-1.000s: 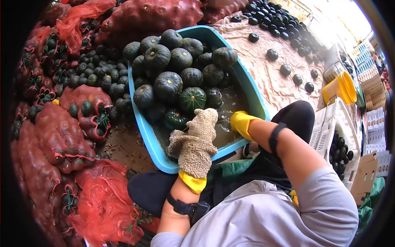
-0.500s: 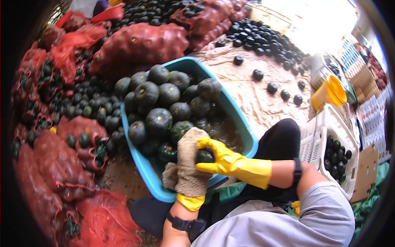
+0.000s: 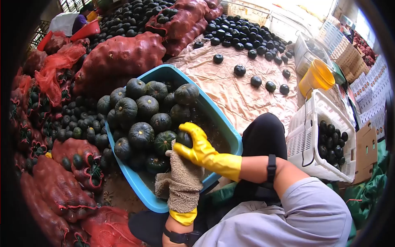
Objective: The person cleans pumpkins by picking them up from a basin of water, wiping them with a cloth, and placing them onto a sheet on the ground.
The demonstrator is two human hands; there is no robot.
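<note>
We find the right hand (image 3: 199, 152) gripping a pumpkin (image 3: 184, 139) at the tub (image 3: 154, 202). The mitt (image 3: 185, 191) hides the left hand (image 3: 181, 166); its closure we cannot tell. We judge work unfinished: the tub remains heaped; some pumpkins (image 3: 240, 70) lie on the sheet (image 3: 230, 99).

Right hand (image 3: 199, 149) around dark squash (image 3: 184, 140)

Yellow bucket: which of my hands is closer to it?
Right. Your right hand is over the blue tub, left of the yellow bucket and closer to you; your left hand, in a brown cloth, is farther off, at the tub's near end.
</note>
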